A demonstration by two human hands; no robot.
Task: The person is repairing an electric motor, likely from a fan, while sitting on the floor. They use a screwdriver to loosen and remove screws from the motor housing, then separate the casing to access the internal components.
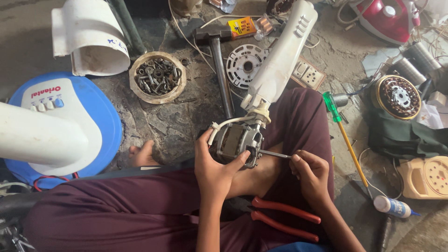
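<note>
a: where's the motor [235, 143]?

b: middle of the frame, resting on the person's crossed legs, with the white fan neck [280, 56] running from it toward the top.

a: how would it handle?

b: i'd judge it heavy and rigid, with a metal core and bare windings. the thin wires [224, 125] at its upper left look fragile, so hold the solid frame, not those.

a: and the hands?

b: the left hand [214, 170] comes up from below, its grip wrapped around the motor's body, thumb on the right face. the right hand [310, 170] has its fingers pinched shut on a thin screwdriver [275, 154], held almost level, tip at the motor's right side.

a: anything close by?

b: red pliers [284, 218] lie on the lap just below; a bowl of bolts [157, 77] sits on the floor, upper left.
</note>
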